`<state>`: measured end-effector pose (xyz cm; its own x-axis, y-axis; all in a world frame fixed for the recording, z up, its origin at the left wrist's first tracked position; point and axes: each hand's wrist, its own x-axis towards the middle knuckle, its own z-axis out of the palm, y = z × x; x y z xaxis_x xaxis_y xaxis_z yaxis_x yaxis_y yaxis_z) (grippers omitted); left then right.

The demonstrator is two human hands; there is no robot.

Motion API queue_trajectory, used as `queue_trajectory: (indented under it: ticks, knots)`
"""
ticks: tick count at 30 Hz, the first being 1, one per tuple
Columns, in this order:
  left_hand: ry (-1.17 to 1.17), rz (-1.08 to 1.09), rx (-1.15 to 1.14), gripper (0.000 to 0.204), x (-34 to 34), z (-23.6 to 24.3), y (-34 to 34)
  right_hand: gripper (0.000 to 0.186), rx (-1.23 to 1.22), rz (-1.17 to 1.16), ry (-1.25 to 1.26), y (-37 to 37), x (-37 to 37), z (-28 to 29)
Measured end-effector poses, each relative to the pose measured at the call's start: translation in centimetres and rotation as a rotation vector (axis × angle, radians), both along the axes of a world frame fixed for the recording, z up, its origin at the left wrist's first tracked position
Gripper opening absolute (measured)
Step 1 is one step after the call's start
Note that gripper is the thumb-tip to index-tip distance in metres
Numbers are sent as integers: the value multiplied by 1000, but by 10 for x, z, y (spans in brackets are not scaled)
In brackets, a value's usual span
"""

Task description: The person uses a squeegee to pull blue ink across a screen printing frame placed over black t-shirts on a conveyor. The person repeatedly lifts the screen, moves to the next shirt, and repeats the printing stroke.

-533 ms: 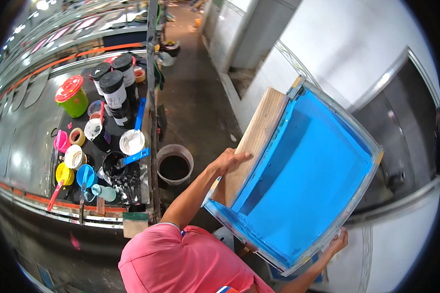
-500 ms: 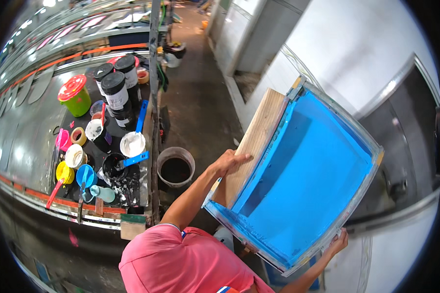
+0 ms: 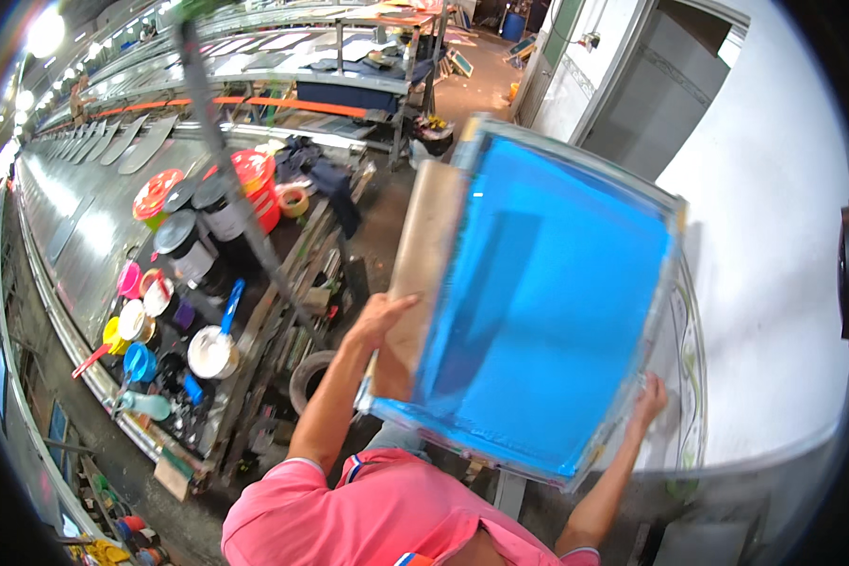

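I hold up a screen-printing frame point(image 3: 557, 292), its mesh covered in bright blue, in front of my body. A wooden squeegee point(image 3: 428, 236) stands along the frame's left side, its lower edge hidden behind the frame's rim. My left hand point(image 3: 379, 323) is closed on the squeegee's wood near its lower part, thumb on the front face; whether it also grips the frame is hidden. Lower down, my right hand point(image 3: 649, 400) grips the frame's right edge, with its fingers partly behind it.
A long table point(image 3: 90, 222) on the left carries black-lidded jars point(image 3: 187, 247), a red bucket point(image 3: 259, 179), a white ink tub point(image 3: 213, 353) and small coloured cups. A grey post point(image 3: 241, 179) rises at its edge. On the floor is a round bucket point(image 3: 309, 379). A white wall point(image 3: 764, 311) stands right.
The frame and squeegee have shifted left in view and stand more upright, both hands keeping their hold. My view has swung, showing more of the far aisle; the dark opening at right is gone.
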<state>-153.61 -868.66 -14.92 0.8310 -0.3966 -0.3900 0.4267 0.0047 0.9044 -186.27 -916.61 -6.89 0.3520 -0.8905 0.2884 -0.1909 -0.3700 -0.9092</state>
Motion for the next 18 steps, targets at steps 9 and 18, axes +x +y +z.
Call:
queue_trajectory:
  ticks: [9, 18]
  knots:
    - [-6, 303, -204, 51, 242, -59, -97, 20, 199, 300, 15, -159, 420, -62]
    - [2, 313, -214, 46, 510, -62, -251, 22, 74, 289, 7, -333, 705, -103]
